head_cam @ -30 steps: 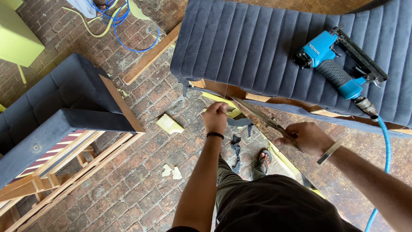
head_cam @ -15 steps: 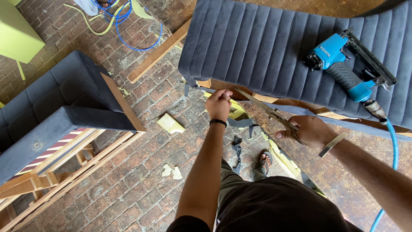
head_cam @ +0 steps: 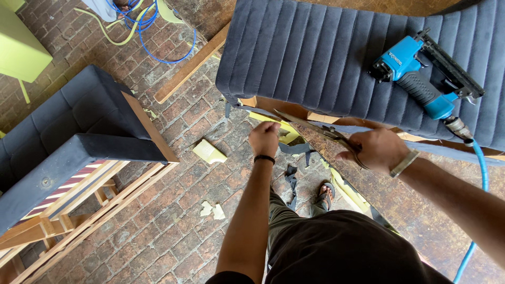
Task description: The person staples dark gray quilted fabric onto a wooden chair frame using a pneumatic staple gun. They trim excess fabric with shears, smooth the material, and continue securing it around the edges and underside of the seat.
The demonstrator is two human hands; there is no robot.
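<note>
In the head view, scissors point(head_cam: 321, 131) are gripped in the right hand point(head_cam: 376, 150), blades pointing left along the near edge of the dark ribbed cushion point(head_cam: 315, 58). Fabric trim point(head_cam: 247, 108) there is pinched by the left hand point(head_cam: 264, 138). A blue staple gun point(head_cam: 421, 79) rests on the cushion, far right.

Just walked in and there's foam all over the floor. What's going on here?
A person is trimming upholstery. The right hand works scissors along the edge of a dark channelled cushion, while the left hand pinches the loose fabric there. A blue staple gun lies on the cushion. Foam scraps litter the brick floor.
</note>
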